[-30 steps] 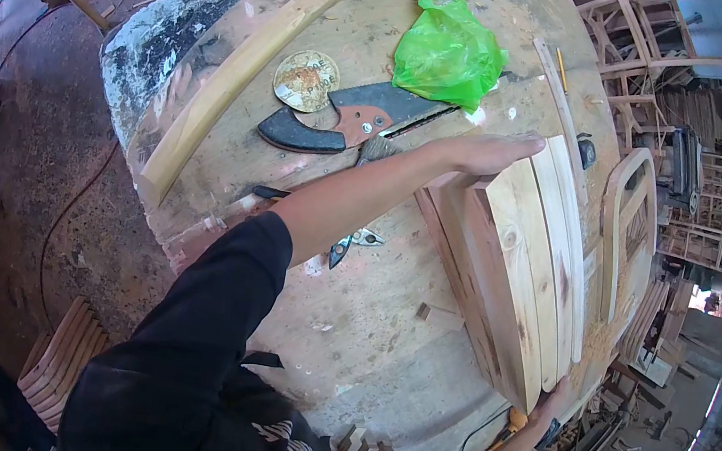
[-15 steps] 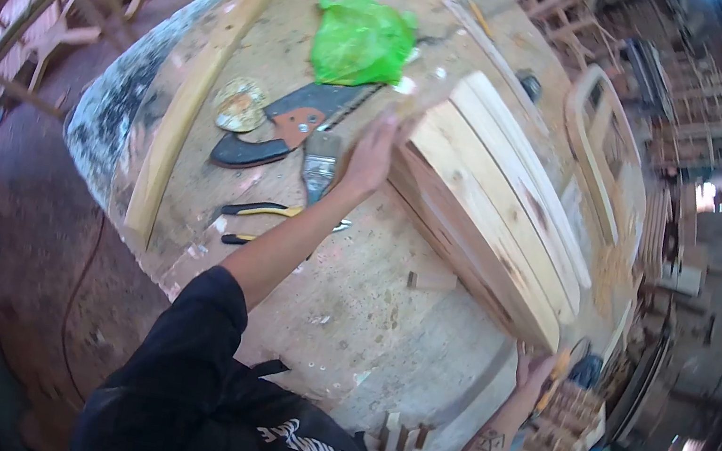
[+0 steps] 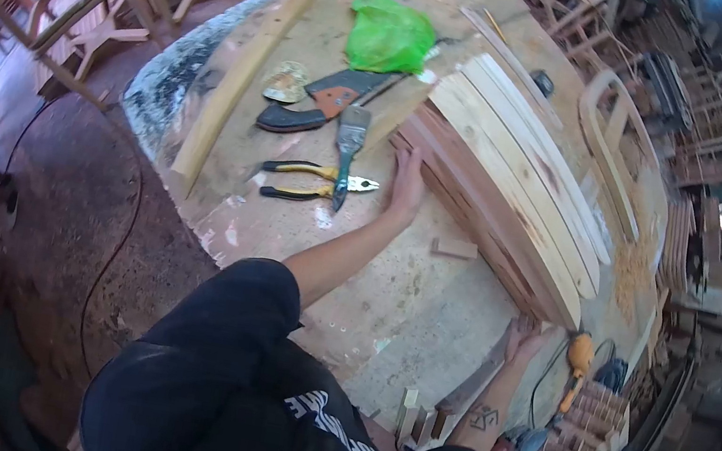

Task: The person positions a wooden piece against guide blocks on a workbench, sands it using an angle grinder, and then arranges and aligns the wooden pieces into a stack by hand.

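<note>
A stack of curved wooden boards [image 3: 518, 171], pale on top and reddish below, lies slanted across the worktable. My left hand [image 3: 405, 190] holds the lower side of the stack near its far left end, its fingertips against the reddish wood. At the near right end, my right hand [image 3: 525, 341] grips the bottom corner, its fingers partly hidden. Left of the stack are a brush [image 3: 350, 142], yellow-and-black pliers [image 3: 316, 182] and a handsaw [image 3: 334, 99]. A small wood block [image 3: 455, 248] lies between my hands.
A green plastic bag [image 3: 391, 35], a round lid [image 3: 286, 82] and a long curved board [image 3: 259, 65] lie on the worktable [image 3: 345, 319]. A curved frame [image 3: 611, 143] is at the right, an orange tool [image 3: 581, 356] near my right hand. Chair frames [image 3: 106, 35] stand beyond.
My left hand has moved from the top of the stack's far end down to its lower side. The stack sits further left and flatter in view, and the brush and pliers are now uncovered.
</note>
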A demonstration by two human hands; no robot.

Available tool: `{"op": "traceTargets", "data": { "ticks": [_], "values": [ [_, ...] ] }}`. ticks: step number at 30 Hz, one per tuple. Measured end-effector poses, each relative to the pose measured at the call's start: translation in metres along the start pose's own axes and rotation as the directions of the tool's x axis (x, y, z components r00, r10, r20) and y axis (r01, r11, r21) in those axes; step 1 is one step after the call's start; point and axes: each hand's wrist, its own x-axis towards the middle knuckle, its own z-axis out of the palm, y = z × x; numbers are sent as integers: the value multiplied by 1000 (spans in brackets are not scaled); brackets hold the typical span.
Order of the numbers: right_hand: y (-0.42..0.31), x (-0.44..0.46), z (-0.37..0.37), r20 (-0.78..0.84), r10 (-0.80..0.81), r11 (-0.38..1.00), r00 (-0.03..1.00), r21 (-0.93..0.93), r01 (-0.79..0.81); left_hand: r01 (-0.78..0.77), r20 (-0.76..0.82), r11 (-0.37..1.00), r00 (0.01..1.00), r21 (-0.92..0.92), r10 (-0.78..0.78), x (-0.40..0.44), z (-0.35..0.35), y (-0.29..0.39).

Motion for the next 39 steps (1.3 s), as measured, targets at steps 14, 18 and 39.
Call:
{"op": "traceTargets", "data": {
  "ticks": [14,18,39],
  "values": [
    [9,8,-8,-124,-86,993,989,-93,74,498,-370,636,866,589,-335,4,52,47],
    [8,9,-11,-135,-78,997,988,-35,74,391,-242,812,918,433,-313,18,33,4],
    [115,-139,22,93,-306,816,948,-488,311,46,374,992,923,120,-89,-79,-19,0]
  ]
}}
